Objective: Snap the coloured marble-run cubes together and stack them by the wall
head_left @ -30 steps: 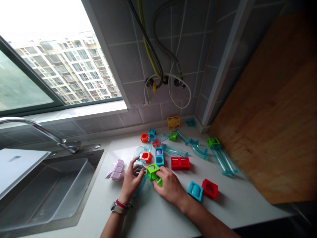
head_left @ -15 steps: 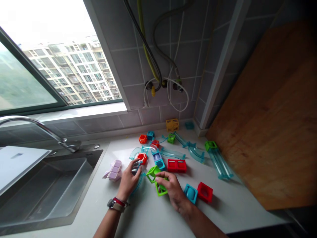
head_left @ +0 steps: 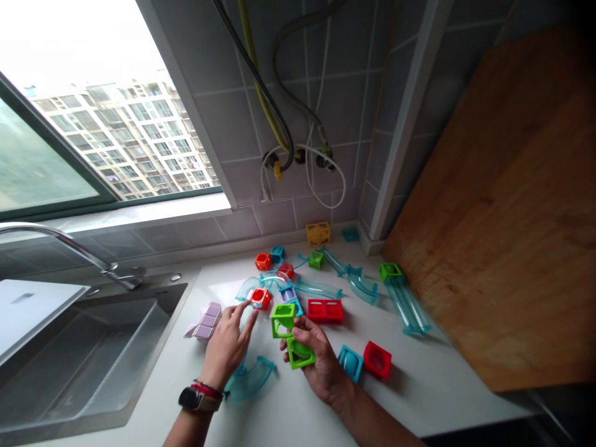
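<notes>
Toy marble-run pieces lie on a white counter (head_left: 419, 379). My right hand (head_left: 319, 363) grips a green open cube (head_left: 298, 352), tilted, just below a second green cube (head_left: 282, 319) that stands on the counter. My left hand (head_left: 226, 347) reaches forward with fingers spread, its fingertips touching a red cube (head_left: 259, 298). A curved clear blue track piece (head_left: 254, 377) lies under and beside my left hand. A watch and red band sit on the left wrist.
A lilac block cluster (head_left: 203, 321) lies left of my hand. A red double block (head_left: 325, 310), blue cube (head_left: 350, 362), red cube (head_left: 377, 359) and several blue tracks (head_left: 405, 304) lie right. Sink (head_left: 79, 366) left, wooden board (head_left: 512, 205) right.
My right hand has lifted one green cube away from the other and pulled it toward me. My left hand opened and moved up to the red cube, uncovering the curved track.
</notes>
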A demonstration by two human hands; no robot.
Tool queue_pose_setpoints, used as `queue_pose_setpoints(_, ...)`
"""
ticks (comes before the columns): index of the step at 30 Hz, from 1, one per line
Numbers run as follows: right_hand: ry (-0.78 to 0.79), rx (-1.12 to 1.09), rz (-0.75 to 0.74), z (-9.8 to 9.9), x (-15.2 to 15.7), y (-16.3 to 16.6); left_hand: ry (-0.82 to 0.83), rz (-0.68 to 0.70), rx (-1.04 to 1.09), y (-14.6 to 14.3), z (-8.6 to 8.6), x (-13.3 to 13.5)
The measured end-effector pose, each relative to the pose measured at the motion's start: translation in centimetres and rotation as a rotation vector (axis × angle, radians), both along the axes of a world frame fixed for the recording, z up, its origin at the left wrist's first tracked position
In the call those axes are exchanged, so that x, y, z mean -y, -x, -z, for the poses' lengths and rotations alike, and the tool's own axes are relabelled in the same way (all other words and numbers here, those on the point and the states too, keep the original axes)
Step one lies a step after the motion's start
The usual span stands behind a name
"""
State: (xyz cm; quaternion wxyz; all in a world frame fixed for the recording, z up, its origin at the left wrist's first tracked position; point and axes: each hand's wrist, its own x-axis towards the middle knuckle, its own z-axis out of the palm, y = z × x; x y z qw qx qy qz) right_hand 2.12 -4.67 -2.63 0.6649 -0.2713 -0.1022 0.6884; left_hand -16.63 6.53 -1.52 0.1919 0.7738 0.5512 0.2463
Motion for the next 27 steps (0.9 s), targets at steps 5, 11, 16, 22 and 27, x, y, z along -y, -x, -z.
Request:
queue_pose_setpoints(5, -0.031, 0.021, 0.009, -0.8, 0.1, -0.4, 0.069, 0.146, 0.308, -0.9, -3.0, 3.1)
queue_pose_setpoints(11, -0.138, 0.168, -0.097, -5.1, -0.1, -2.5, 0.512, 0.377, 0.851, -5.7, -5.1, 3.4)
queue_pose_setpoints(16, -0.043, 0.296, 0.1, -7.2, -1.4, -7.2, 0.528, 0.337, 1.001, -9.2, -7.8, 0.6)
queue_pose_setpoints(22, -0.108, 0.317, 0.236, -5.5, -2.6, -12.7, 0.594, 0.494, 0.829, -12.0, -9.1, -1.1)
queue_pose_setpoints(27, -0.263, 0.586, 0.158, -4.2, -2.2, -13.4, 0.636, 0.525, 0.758, -13.1, -7.3, -2.2)
